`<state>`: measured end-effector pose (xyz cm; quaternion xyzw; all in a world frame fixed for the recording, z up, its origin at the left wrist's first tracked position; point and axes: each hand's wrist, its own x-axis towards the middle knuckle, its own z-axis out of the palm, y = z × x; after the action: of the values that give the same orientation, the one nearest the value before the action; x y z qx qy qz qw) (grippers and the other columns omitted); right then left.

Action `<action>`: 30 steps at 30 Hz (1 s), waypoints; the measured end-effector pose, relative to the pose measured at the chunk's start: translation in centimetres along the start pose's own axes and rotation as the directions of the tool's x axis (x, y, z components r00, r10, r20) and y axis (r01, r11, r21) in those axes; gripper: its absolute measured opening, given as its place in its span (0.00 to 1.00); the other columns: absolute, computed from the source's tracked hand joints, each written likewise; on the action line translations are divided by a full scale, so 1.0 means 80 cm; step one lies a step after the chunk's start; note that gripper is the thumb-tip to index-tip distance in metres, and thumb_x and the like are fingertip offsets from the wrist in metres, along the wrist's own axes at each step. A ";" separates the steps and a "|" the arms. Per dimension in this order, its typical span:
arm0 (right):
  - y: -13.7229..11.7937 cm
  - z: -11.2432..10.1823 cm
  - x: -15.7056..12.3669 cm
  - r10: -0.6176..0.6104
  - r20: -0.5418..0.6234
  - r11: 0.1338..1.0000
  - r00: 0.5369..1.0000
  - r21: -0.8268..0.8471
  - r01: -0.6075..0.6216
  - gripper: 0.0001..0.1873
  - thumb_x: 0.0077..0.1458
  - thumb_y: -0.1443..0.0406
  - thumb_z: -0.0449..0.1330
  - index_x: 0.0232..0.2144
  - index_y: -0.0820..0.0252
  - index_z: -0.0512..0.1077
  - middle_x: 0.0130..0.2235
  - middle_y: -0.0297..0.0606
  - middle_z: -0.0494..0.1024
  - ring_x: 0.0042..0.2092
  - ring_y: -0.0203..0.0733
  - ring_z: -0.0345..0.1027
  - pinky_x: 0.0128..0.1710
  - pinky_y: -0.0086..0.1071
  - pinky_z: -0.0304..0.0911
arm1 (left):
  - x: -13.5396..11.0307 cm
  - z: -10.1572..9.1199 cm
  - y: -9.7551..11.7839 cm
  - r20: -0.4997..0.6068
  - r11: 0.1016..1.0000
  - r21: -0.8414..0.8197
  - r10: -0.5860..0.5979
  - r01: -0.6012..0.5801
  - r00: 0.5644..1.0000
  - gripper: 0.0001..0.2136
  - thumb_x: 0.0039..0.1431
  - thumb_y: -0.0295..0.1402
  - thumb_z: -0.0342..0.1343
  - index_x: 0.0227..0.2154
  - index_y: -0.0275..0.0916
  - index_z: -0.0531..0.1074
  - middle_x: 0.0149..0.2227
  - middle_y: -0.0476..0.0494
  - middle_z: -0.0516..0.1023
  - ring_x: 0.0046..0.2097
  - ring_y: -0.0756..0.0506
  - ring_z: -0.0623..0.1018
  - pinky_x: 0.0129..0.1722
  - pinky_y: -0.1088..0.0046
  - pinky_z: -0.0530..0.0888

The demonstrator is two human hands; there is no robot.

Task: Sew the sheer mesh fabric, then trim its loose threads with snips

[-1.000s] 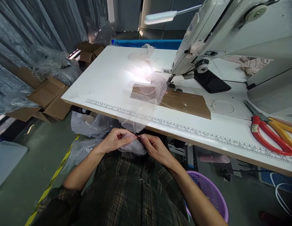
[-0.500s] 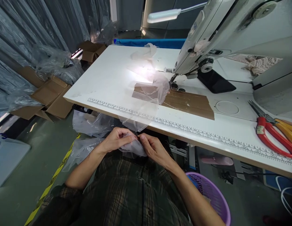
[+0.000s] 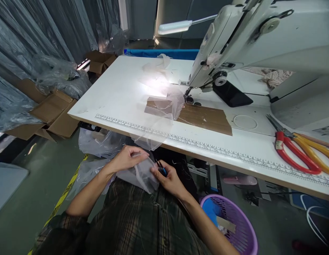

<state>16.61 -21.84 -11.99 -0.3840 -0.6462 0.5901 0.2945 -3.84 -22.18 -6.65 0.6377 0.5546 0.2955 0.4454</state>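
In my lap, just below the table edge, my left hand (image 3: 126,158) pinches a piece of sheer white fabric (image 3: 142,175) between thumb and fingers. Close on its right, my right hand (image 3: 169,180) is closed round small thread snips (image 3: 162,170) with dark blades and a blue part, blades pointing up. The right thumb also touches the fabric's edge. More sheer fabric (image 3: 164,122) lies on the table, hangs over its front edge and reaches toward the needle of the white sewing machine (image 3: 207,53). It partly covers a brown cardboard strip (image 3: 207,118).
Red-handled scissors (image 3: 294,152) and a yellow-handled pair (image 3: 310,145) lie at the table's right. A black phone (image 3: 232,94) rests beneath the machine arm. A purple basket (image 3: 248,226) stands on the floor at lower right. Cardboard boxes (image 3: 51,109) and plastic bags lie at left.
My hands have drawn apart a little, and the fabric between them is spread lower over my lap. The snips in my right hand now show. The view has shifted slightly.
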 end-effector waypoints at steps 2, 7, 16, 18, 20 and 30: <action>0.018 -0.002 0.006 0.016 -0.121 0.995 0.993 -0.091 -0.027 0.20 0.55 0.49 0.57 0.25 0.59 0.64 0.24 0.30 0.63 0.27 0.35 0.56 0.26 0.28 0.56 | 0.013 0.009 -0.020 -0.112 0.966 0.255 0.077 -0.046 0.991 0.15 0.59 0.41 0.55 0.44 0.38 0.77 0.43 0.39 0.80 0.46 0.40 0.77 0.48 0.62 0.71; 0.021 -0.012 0.012 -0.072 -0.367 0.967 0.928 -0.253 -0.025 0.18 0.50 0.50 0.62 0.29 0.59 0.68 0.27 0.33 0.70 0.24 0.34 0.57 0.25 0.30 0.57 | 0.025 0.047 -0.074 0.039 0.808 0.558 0.201 -0.188 0.979 0.21 0.59 0.40 0.56 0.54 0.39 0.70 0.57 0.35 0.70 0.59 0.35 0.68 0.58 0.52 0.64; -0.062 0.004 0.037 -0.036 -0.318 0.989 0.947 0.128 0.080 0.24 0.52 0.47 0.58 0.20 0.61 0.71 0.16 0.30 0.63 0.20 0.32 0.54 0.21 0.28 0.54 | 0.006 0.042 -0.060 -0.271 0.573 0.705 0.763 -0.419 0.587 0.03 0.57 0.31 0.55 0.32 0.39 0.73 0.31 0.41 0.78 0.34 0.44 0.77 0.36 0.65 0.72; -0.065 0.008 0.041 0.030 -0.358 0.978 0.933 0.202 0.046 0.24 0.49 0.46 0.61 0.20 0.61 0.72 0.14 0.28 0.61 0.19 0.32 0.52 0.20 0.28 0.52 | 0.001 0.029 -0.038 -0.316 0.526 0.709 0.832 -0.470 0.456 0.02 0.54 0.29 0.57 0.29 0.40 0.69 0.26 0.47 0.75 0.28 0.47 0.74 0.31 0.68 0.69; -0.064 0.010 0.041 0.087 -0.385 0.968 0.919 0.252 0.014 0.25 0.46 0.45 0.63 0.24 0.63 0.74 0.14 0.27 0.61 0.18 0.32 0.51 0.19 0.28 0.50 | -0.002 0.017 -0.019 -0.346 0.490 0.732 0.866 -0.473 0.361 0.04 0.51 0.30 0.57 0.30 0.41 0.67 0.25 0.48 0.73 0.27 0.47 0.73 0.30 0.68 0.68; -0.076 0.004 0.028 0.073 -0.379 0.973 0.922 0.230 0.017 0.27 0.44 0.43 0.63 0.25 0.63 0.75 0.14 0.28 0.62 0.18 0.31 0.51 0.18 0.28 0.49 | 0.019 -0.024 0.028 0.005 0.274 0.798 0.888 -0.537 0.460 0.19 0.48 0.34 0.56 0.46 0.43 0.67 0.45 0.39 0.77 0.48 0.39 0.76 0.51 0.56 0.64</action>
<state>14.28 -20.16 -6.14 -0.4652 -0.4979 0.5777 0.4494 -4.18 -20.25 -4.01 0.8481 0.3417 0.3683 -0.1681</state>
